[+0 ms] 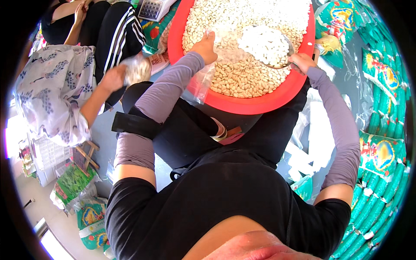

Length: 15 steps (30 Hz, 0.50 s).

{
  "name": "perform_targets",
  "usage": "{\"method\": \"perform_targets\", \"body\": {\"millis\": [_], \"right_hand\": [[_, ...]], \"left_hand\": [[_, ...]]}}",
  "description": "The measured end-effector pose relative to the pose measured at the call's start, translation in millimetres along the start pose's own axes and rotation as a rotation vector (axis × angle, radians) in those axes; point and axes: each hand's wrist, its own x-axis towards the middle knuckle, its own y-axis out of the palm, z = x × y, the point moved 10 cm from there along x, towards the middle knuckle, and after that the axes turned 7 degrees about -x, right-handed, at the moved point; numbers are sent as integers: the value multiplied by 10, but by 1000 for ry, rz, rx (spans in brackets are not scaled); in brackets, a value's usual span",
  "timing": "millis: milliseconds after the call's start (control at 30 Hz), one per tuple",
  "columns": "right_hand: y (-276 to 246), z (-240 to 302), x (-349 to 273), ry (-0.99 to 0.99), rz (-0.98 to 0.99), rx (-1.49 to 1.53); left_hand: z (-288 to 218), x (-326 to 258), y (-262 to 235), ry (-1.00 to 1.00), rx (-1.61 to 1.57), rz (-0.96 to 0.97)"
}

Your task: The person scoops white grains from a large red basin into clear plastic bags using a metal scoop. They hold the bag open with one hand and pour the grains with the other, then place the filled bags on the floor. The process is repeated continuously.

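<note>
A large red tub (242,106) in front of me is filled with small, pale, oval seeds or nuts (247,80); their exact kind I cannot tell. Over its left half, my left hand (206,48) is closed on a clear plastic bag (227,43), whose loose film also hangs across the near-left rim. The fingers are partly hidden by the film. At the right rim, my right hand (302,63) grips the handle of a round metal scoop (291,51) heaped with the pale pieces. The scoop's far side meets the bag's mouth area.
To the left sits a person in a patterned top (52,93), holding a blurred clear bag of pale pieces (138,70). A scale (151,8) stands at the upper left. Stacked green packages (381,156) line the right. A white crate (51,152) and wooden stool (88,154) are at left.
</note>
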Motion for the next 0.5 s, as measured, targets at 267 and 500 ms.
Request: {"method": "perform_targets", "body": {"millis": [267, 500], "right_hand": [[779, 843, 70, -136, 213, -319], [1095, 1757, -297, -597, -390, -1303]], "left_hand": [[-320, -25, 221, 194, -498, 92], [-243, -263, -228, 86, -1074, -130]]}}
